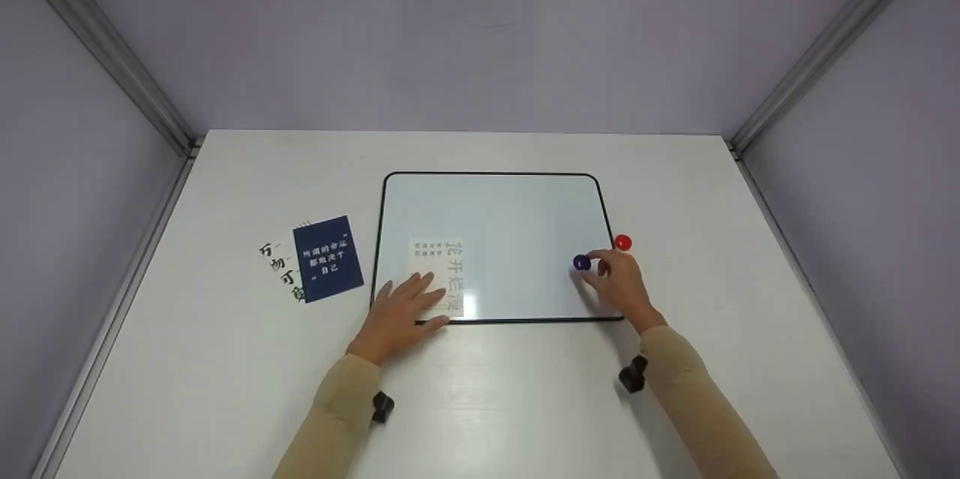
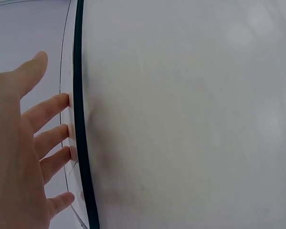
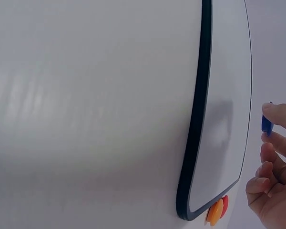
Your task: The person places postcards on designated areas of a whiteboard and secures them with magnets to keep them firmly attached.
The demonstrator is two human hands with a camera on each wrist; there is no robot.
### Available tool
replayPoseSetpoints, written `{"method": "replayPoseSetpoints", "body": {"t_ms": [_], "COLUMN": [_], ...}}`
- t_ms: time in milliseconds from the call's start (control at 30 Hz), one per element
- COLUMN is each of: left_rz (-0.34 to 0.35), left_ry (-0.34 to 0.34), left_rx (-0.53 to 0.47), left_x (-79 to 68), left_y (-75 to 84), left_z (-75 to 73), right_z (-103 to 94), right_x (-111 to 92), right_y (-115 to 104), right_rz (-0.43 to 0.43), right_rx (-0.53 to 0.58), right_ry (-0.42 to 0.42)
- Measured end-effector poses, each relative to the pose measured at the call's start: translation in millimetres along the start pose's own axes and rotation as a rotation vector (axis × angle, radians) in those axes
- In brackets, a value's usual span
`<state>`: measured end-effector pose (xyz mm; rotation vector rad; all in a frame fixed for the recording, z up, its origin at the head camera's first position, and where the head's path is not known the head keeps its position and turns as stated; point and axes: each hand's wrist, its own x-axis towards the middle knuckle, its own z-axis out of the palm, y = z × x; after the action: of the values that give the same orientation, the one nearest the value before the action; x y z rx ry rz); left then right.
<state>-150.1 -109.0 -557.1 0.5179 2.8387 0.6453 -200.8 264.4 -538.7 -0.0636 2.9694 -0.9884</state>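
A whiteboard (image 1: pixel 517 217) with a black rim lies flat on the table. On its lower left part is a pale card (image 1: pixel 436 250) printed with characters. My left hand (image 1: pixel 401 314) rests over the card's lower part with fingers spread, covering some of it; the left wrist view shows the fingertips of this hand (image 2: pixel 26 143) just beyond the black rim. Between thumb and index finger, my right hand (image 1: pixel 624 288) pinches a round blue magnet (image 1: pixel 582 262) over the board's right side. In the right wrist view the blue magnet (image 3: pixel 266 123) appears edge-on, raised above the board.
A red magnet (image 1: pixel 622 242) lies just outside the board's right rim. Beside it in the right wrist view is an orange magnet (image 3: pixel 215 212), hidden in the head view. Left of the board, a navy card (image 1: pixel 330 269) overlaps a white card (image 1: pixel 279 260) with black characters.
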Motion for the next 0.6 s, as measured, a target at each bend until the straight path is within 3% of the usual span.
{"method": "replayPoseSetpoints", "body": {"t_ms": [367,600], "left_rz": [0.016,0.001], "left_ry": [-0.016,-0.035], "left_rx": [0.01,0.006], "left_x": [3.9,2.3], "left_y": [-0.1,-0.3], "left_z": [-0.2,-1.6], "right_z": [4.5,10.1], "right_x": [5,9], "right_y": [-18,-33], "right_rz": [0.021,-0.02], "right_rx": [0.011,-0.008], "right_ry": [-0.04,-0.029]}}
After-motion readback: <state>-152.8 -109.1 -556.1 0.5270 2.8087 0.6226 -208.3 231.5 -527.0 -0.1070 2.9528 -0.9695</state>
